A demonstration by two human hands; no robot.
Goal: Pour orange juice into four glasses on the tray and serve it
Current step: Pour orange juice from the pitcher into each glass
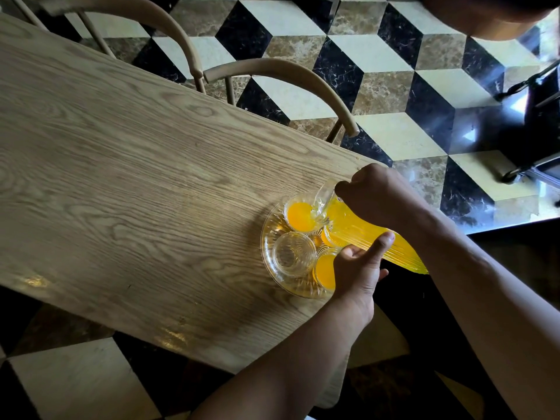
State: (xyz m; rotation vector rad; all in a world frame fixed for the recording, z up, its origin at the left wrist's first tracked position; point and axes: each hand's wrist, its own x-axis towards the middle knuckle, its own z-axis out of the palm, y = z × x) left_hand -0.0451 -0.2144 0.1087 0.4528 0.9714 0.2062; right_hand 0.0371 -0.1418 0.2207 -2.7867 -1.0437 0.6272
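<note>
The wooden table (121, 165) lies bare to the left of the glass tray (268, 237), open to a reach from that side; two curved chair backs (281, 72) close off its far edge; over the tray the tilted jug (372, 237) and both hands, right hand (378, 195) and left hand (357, 268), block the near-right approach; only the empty glass (292, 254) stands uncovered from above.

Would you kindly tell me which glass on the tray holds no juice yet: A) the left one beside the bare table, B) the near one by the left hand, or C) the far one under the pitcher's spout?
A: the left glass is clear and empty, while the far glass and near glass show orange juice.
</note>
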